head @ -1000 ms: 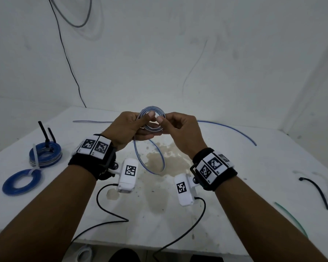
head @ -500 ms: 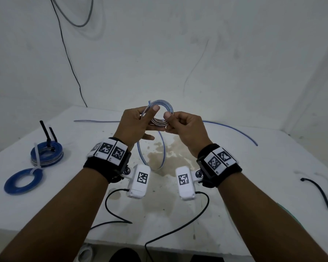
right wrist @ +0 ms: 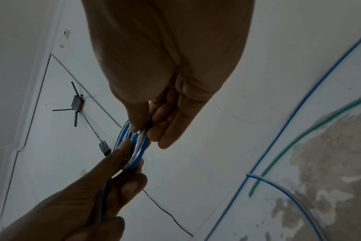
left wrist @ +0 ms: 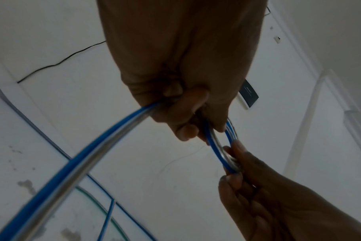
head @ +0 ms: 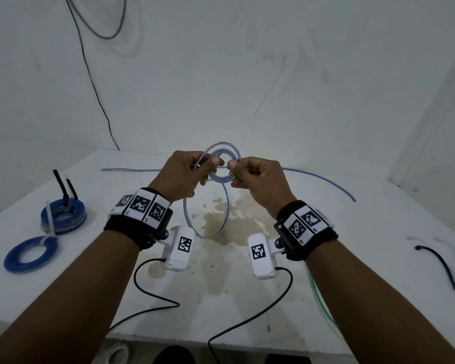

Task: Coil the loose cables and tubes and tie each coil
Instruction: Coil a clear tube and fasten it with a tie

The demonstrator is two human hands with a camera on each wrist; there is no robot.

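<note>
1. Above the middle of the table (head: pixel 352 258), a small coil (head: pixel 225 164) of blue-and-clear tube is held up between both hands.
2. The coil's left side is pinched by the left hand (head: pixel 184 177), thumb on the near face and fingers curled behind.
3. The coil's right side is pinched by the right hand (head: pixel 258 179) between thumb and fingertips (the two hands are close together, nearly touching across the ring).
4. A loose loop of the same tube (head: pixel 208 219) is seen hanging from the coil down to the table, over a brownish stain (head: pixel 242 219).
5. Farther back, a long run of blue tube (head: pixel 326 179) is laid across the table behind the hands.
6. At the left edge, two finished blue coils are found: a thicker one (head: pixel 63 216) bound with black ties, and a flatter one (head: pixel 30 254) bound with a white tie.
7. At the right, a short black tie (head: pixel 439 264) lies alone, and a green tube (head: pixel 321 298) shows beside the right forearm.
</note>
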